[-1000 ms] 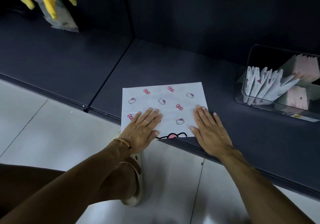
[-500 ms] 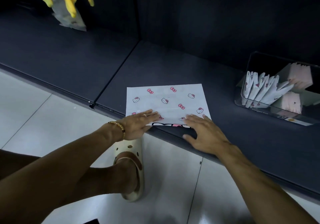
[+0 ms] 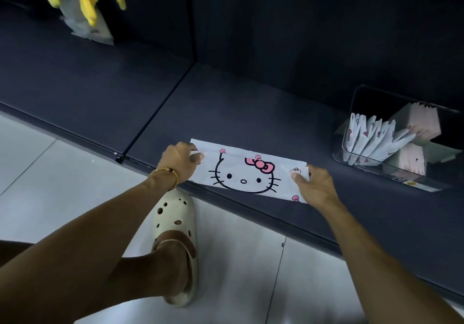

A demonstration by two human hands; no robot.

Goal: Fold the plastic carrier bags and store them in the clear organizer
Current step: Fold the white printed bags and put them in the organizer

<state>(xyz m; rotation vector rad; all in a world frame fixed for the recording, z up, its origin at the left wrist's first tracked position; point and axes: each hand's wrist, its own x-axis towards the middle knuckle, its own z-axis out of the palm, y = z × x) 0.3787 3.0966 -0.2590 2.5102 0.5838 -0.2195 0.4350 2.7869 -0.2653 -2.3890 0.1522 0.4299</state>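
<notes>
Here a white plastic carrier bag [image 3: 247, 172], printed with a large cat face, a pink bow and small pink motifs, lies as a long flat strip along the front edge of a dark shelf [image 3: 251, 113]. The left hand [image 3: 179, 163], at 9 o'clock of the strip, curls its fingers round the bag's left end; a beaded bracelet [image 3: 167, 173] circles that wrist. The right hand [image 3: 315, 185], at 3 o'clock of the strip, pinches the bag's right end between thumb and fingers. Both hands thus hold the same bag, one at each end.

At 2 o'clock from the bag, well apart from it on the same shelf, stands the clear organizer [image 3: 399, 138]. Inside it white folded bags [image 3: 371, 140] with pink marks stand on edge in a leaning row, and pale pink folded bags [image 3: 424, 123] sit toward its right side.

At 11 o'clock, at the far upper left, yellow-and-grey packets [image 3: 82, 10] hang above the shelf.

At 6 o'clock, below the shelf edge, a foot in a cream perforated clog [image 3: 175, 223] rests on the pale tiled floor [image 3: 50, 198].
</notes>
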